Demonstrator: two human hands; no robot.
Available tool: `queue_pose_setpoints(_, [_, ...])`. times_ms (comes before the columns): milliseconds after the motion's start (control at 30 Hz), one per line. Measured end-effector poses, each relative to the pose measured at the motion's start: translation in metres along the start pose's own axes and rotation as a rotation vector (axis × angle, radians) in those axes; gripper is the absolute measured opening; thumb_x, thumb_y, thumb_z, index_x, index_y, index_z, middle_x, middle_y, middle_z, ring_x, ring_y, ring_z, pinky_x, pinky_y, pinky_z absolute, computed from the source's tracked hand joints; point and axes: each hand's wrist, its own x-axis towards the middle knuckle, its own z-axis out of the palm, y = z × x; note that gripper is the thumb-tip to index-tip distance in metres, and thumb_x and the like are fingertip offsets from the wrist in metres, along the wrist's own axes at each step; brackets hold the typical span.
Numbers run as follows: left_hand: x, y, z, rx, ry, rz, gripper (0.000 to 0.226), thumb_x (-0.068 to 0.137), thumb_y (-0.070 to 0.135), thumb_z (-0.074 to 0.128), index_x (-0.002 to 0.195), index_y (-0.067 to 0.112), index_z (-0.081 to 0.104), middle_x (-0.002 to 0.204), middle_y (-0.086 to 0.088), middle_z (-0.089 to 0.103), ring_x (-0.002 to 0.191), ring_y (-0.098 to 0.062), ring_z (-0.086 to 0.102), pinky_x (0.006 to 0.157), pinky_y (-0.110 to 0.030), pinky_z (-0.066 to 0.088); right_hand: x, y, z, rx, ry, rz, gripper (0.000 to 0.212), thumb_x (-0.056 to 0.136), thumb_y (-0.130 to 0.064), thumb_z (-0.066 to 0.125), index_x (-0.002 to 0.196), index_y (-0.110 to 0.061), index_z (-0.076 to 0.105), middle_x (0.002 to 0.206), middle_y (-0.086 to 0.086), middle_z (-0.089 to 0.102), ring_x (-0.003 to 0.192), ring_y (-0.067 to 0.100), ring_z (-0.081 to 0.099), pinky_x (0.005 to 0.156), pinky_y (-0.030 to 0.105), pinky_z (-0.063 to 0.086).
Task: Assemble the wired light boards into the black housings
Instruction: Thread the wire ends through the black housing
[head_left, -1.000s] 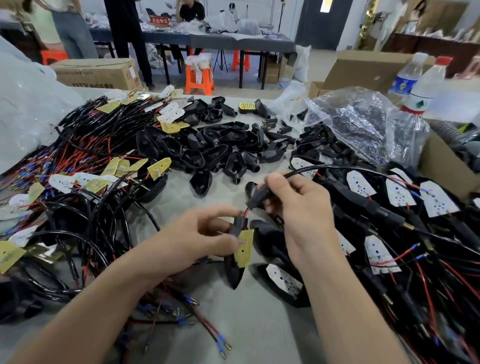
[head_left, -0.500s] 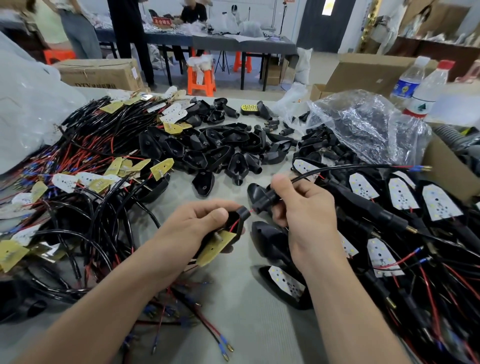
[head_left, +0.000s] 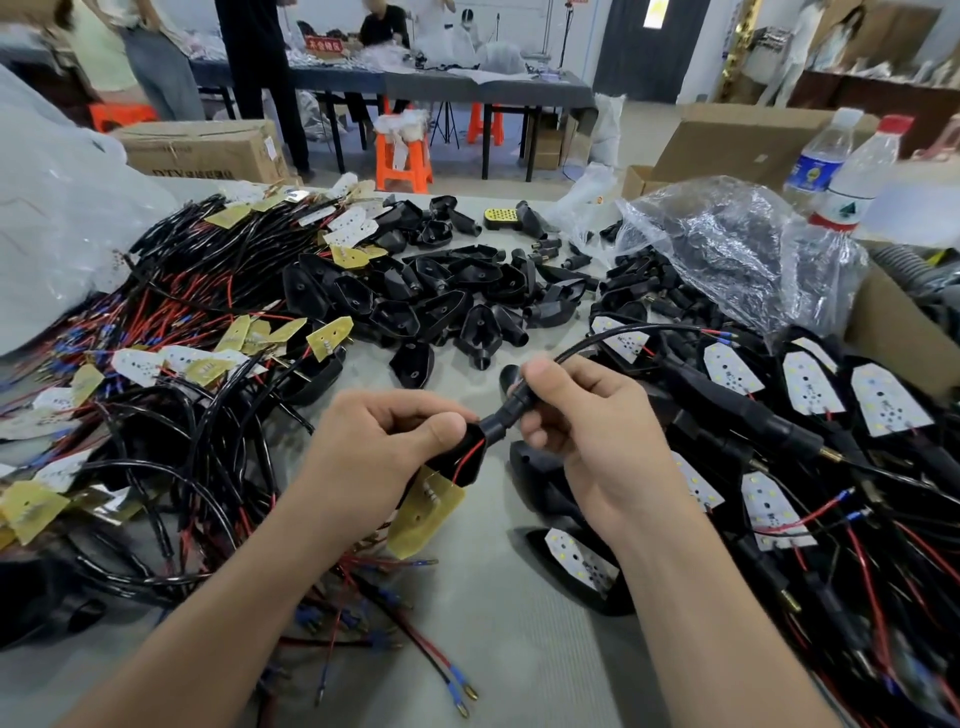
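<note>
The only bare run of table (head_left: 519, 660) lies between the forearms, from the near edge up to the left hand (head_left: 384, 447) and right hand (head_left: 587, 431), which grip a black housing (head_left: 465, 460) and its cable (head_left: 511, 408) over the middle. Loose red wires (head_left: 374, 642) and a finished housing (head_left: 576, 566) narrow it from either side. Beyond the hands a small strip ends at the heap of empty housings (head_left: 441, 301), while the wire tangle (head_left: 171, 467) blocks the left and the assembled units (head_left: 810, 415), plastic bag (head_left: 727, 249) and bottles (head_left: 852, 171) wall off the right.

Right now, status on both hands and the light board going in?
Left hand grips black housing; right hand pinches cable at its neck. Yellow light board hangs outside housing, red wire showing, not seated. Nothing between hands.
</note>
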Motion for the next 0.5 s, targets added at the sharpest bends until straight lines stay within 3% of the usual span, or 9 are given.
queue_pose_setpoints(167, [-0.0021,-0.0003,0.0017,-0.064,0.036,0.008,0.026,0.092,0.009,0.072,0.084,0.03,0.084,0.073,-0.005,0.078,0.068,-0.021,0.075,0.061,-0.03,0.06,-0.0012,-0.0057,-0.0045,0.116,-0.114,0.087,0.01,0.092,0.003,0.062,0.094,-0.003,0.07,0.07,0.01,0.066,0.056,0.015,0.063,0.053,0.02,0.054])
queue_pose_setpoints(500, [-0.0049,-0.0031,0.0032,-0.17,0.073,0.056,0.018,0.085,0.011,0.075,0.081,0.026,0.084,0.073,-0.007,0.077,0.067,-0.02,0.075,0.059,-0.025,0.058,-0.0059,-0.0013,0.0022,0.026,-0.242,0.094,0.013,0.093,0.005,0.062,0.096,-0.008,0.064,0.075,0.01,0.072,0.062,0.017,0.067,0.058,0.022,0.055])
